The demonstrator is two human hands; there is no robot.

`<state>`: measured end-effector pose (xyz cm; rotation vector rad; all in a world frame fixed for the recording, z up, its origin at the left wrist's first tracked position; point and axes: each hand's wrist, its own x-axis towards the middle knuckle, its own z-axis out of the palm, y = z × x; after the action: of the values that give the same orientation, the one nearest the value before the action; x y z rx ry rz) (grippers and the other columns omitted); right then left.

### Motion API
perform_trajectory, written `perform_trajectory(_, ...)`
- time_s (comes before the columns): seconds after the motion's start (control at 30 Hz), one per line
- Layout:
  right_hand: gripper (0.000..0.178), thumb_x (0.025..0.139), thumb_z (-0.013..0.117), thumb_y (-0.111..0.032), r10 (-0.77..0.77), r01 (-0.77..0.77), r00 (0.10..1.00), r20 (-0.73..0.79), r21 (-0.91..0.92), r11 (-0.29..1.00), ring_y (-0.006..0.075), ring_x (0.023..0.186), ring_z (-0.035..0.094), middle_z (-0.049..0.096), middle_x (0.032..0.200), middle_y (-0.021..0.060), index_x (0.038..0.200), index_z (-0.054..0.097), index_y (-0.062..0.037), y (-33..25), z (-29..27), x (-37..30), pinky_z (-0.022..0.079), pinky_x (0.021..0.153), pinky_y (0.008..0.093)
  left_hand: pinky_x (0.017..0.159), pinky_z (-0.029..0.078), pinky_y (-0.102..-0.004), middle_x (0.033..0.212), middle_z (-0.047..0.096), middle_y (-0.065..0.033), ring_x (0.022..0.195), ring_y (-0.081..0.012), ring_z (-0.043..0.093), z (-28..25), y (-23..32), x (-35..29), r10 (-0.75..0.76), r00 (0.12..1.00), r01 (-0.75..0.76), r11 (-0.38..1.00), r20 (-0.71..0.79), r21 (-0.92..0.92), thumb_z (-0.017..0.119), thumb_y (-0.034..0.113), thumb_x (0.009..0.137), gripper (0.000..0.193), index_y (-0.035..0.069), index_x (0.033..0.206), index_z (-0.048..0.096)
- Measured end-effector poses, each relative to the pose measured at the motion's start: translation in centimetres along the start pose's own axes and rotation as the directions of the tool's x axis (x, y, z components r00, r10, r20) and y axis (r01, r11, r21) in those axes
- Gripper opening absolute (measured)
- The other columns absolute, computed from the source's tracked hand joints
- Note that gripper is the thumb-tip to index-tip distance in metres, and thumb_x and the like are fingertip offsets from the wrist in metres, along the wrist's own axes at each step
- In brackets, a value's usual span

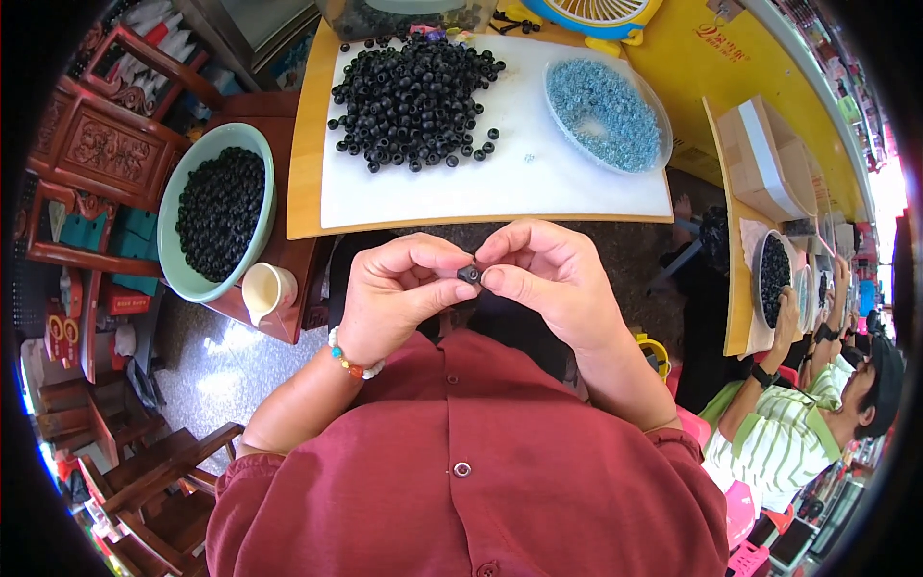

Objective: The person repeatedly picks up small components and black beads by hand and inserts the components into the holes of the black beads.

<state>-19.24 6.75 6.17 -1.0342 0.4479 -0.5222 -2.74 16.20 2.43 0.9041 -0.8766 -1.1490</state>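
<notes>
Between both sets of fingertips is a small black part with a round hole [468, 275], held in front of my chest just off the table's near edge. My left hand [399, 288] pinches it from one side, thumb below and forefinger above. From the other side my right hand [550, 279] pinches at it the same way; whether a second tiny piece is between those fingers I cannot make out. Beyond my hands, a heap of similar black round parts [409, 101] lies on the white table top [538, 207]. A clear round tray [663, 144] there holds small pale-blue translucent pieces [601, 106].
To the left, a pale green basin [168, 245] full of black parts and a cream jug [269, 291] stand on a wooden surface. A yellow-and-blue fan [601, 19] sits at the table's back. At right, a person in a striped shirt [793, 423] works at another table beside a cardboard box [766, 159].
</notes>
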Motion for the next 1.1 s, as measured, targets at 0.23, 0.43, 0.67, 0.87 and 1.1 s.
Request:
perform_trajectory(0.23, 0.012, 0.086, 0.061, -0.005, 0.016, -0.023, 0.998, -0.059, -0.114, 0.993, 0.0079, 0.079, 0.058, 0.063, 0.087, 0.0028, 0.095, 0.062, 0.0013, 1.3, -1.7, 2.2, 0.047, 0.074, 0.021, 0.074, 0.054, -0.0257, 0.095, 0.063, -0.0089, 0.083, -0.0142, 0.064, -0.8, -0.6, 0.5, -0.165, 0.986, 0.167, 0.957, 0.027, -0.237, 0.065, -0.01, 0.077, 0.019, 0.0, 0.094, 0.062)
perform_trajectory(0.43, 0.014, 0.084, 0.06, -0.007, -0.4, 0.096, 0.895, -0.198, -0.789, 0.607, 0.0178, 0.074, 0.062, 0.065, 0.084, 0.0111, 0.093, 0.065, 0.0026, 1.5, -6.7, 8.8, 0.048, 0.07, 0.0281, 0.074, 0.056, -0.0288, 0.098, 0.064, -0.0125, 0.084, -0.0188, 0.066, -2.0, -1.0, 0.9, -0.305, 0.952, 0.28, 0.859, 0.01, -0.429, 0.063, -0.007, 0.08, 0.019, 0.0, 0.098, 0.061)
perform_trajectory(0.67, 0.015, 0.08, 0.061, -0.008, -0.586, 0.03, 0.808, -0.065, -0.988, 0.151, 0.031, 0.08, 0.063, 0.064, 0.09, 0.0179, 0.093, 0.066, -0.0018, 1.7, -9.9, 18.5, 0.05, 0.073, 0.0363, 0.073, 0.056, -0.0295, 0.097, 0.063, -0.0121, 0.081, -0.0176, 0.065, -2.6, -1.0, 1.5, -0.345, 0.938, 0.294, 0.842, -0.034, -0.452, 0.064, -0.003, 0.08, 0.018, 0.002, 0.097, 0.062)
perform_trajectory(0.87, 0.014, 0.077, 0.062, -0.009, -0.572, -0.09, 0.816, -0.087, -0.996, 0.024, 0.0342, 0.078, 0.062, 0.064, 0.087, 0.018, 0.088, 0.066, -0.0015, 2.6, -11.0, 21.9, 0.05, 0.074, 0.0395, 0.073, 0.056, -0.029, 0.098, 0.063, -0.0121, 0.082, -0.0175, 0.065, -3.6, -1.1, 1.8, -0.344, 0.937, 0.279, 0.84, -0.059, -0.465, 0.063, -0.002, 0.082, 0.017, 0.003, 0.098, 0.061)
perform_trajectory(1.1, 0.014, 0.08, 0.062, -0.008, -0.382, 0.024, 0.891, -0.245, -0.814, 0.58, 0.0189, 0.072, 0.062, 0.065, 0.086, 0.0124, 0.091, 0.064, 0.0006, 0.7, -8.6, 18.6, 0.048, 0.067, 0.0294, 0.076, 0.056, -0.0288, 0.101, 0.064, -0.0117, 0.087, -0.0178, 0.065, -4.0, -1.3, 2.1, -0.322, 0.946, 0.248, 0.781, -0.029, -0.573, 0.059, -0.002, 0.085, 0.017, 0.002, 0.101, 0.061)
